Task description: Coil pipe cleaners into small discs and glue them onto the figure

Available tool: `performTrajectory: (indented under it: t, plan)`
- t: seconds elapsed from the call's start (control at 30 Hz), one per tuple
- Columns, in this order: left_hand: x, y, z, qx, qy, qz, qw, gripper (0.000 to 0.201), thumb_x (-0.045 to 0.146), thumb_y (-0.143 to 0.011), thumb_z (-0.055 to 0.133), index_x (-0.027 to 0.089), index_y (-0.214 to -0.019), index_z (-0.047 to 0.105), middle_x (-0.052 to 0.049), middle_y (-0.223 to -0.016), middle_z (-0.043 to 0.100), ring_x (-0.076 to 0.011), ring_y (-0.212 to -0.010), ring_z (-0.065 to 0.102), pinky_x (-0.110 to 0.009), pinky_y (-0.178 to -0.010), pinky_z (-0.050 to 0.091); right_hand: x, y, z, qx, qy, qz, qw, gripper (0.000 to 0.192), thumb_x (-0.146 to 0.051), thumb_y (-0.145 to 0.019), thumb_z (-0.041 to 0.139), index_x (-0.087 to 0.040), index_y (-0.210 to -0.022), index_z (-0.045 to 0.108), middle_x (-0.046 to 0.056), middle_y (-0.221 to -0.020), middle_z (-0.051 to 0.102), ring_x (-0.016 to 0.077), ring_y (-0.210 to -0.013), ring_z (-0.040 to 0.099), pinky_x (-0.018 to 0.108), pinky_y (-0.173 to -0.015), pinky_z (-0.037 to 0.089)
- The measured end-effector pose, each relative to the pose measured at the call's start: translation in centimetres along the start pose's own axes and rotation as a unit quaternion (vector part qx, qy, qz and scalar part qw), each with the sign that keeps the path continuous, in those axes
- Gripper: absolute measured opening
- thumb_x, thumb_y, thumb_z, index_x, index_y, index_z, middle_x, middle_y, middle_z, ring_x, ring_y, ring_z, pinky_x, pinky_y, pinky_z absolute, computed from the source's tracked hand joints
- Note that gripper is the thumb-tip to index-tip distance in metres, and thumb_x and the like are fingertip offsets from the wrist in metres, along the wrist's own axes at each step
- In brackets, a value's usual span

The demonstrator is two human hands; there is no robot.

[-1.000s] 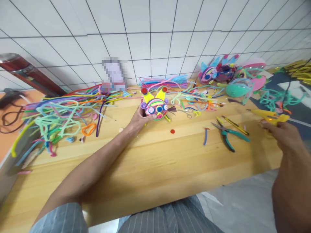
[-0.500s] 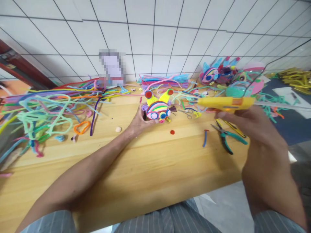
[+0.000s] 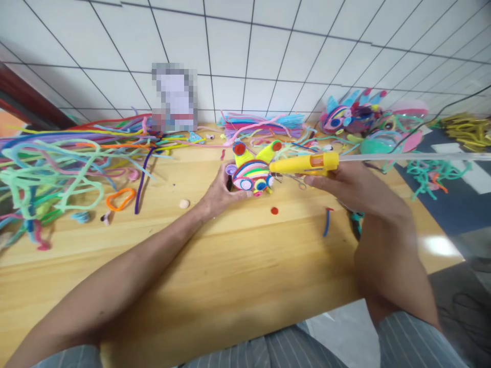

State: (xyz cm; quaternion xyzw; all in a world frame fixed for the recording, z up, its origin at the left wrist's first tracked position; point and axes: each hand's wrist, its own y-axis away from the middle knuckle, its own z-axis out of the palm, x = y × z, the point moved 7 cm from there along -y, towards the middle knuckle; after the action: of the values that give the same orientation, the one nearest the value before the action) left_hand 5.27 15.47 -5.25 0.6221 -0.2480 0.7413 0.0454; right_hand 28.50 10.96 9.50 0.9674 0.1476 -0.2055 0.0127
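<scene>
My left hand [image 3: 221, 191] is closed around the left side of a colourful pipe-cleaner figure [image 3: 253, 174]. The figure has yellow ears with red tips, a striped top and round blue-rimmed eyes. In my right hand [image 3: 345, 186] is a yellow hot glue gun [image 3: 305, 163] with a long clear glue stick out of its back. Its front end is at the figure's right side, over or against it; I cannot tell whether they touch. A small red disc [image 3: 274, 210] lies on the table just below the figure.
Tangled pipe cleaners [image 3: 57, 174] cover the table's left side. A bundle of them [image 3: 264, 125] lies along the wall. Similar finished-looking figures [image 3: 337, 117] stand at the back right. Pliers [image 3: 356, 225] are partly hidden under my right arm, near a blue stem [image 3: 327, 222]. A black cord [image 3: 433, 117] trails right.
My right hand has brought the glue gun leftward, from well right of the figure to its right side. The left hand still holds the figure. My view has shifted slightly.
</scene>
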Motion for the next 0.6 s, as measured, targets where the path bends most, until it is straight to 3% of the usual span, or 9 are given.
performTrajectory:
  t: [0.1, 0.6]
  plan:
    - [-0.1, 0.0, 0.0, -0.004, 0.005, -0.002, 1.000, 0.082, 0.041, -0.072, 0.093, 0.026, -0.137, 0.045, -0.011, -0.143, 0.058, -0.0287, -0.129, 0.063, -0.050, -0.111, 0.053, 0.0, -0.1, 0.7, -0.027, 0.007, 0.002, 1.000, 0.040, -0.053, -0.093, 0.052, -0.018, -0.084, 0.068, 0.005, -0.074, 0.064, 0.0200, -0.069, 0.056, 0.033, -0.064, 0.042]
    - [-0.2, 0.0, -0.2, -0.003, -0.004, -0.006, 1.000, 0.081, 0.039, -0.072, 0.094, 0.027, -0.136, 0.046, -0.010, -0.143, 0.058, -0.0295, -0.131, 0.061, -0.051, -0.113, 0.051, 0.0, -0.3, 1.3, -0.037, 0.033, 0.018, 0.999, 0.036, -0.052, -0.091, 0.050, -0.021, -0.074, 0.053, 0.004, -0.070, 0.059, 0.0182, -0.064, 0.050, 0.032, -0.061, 0.035]
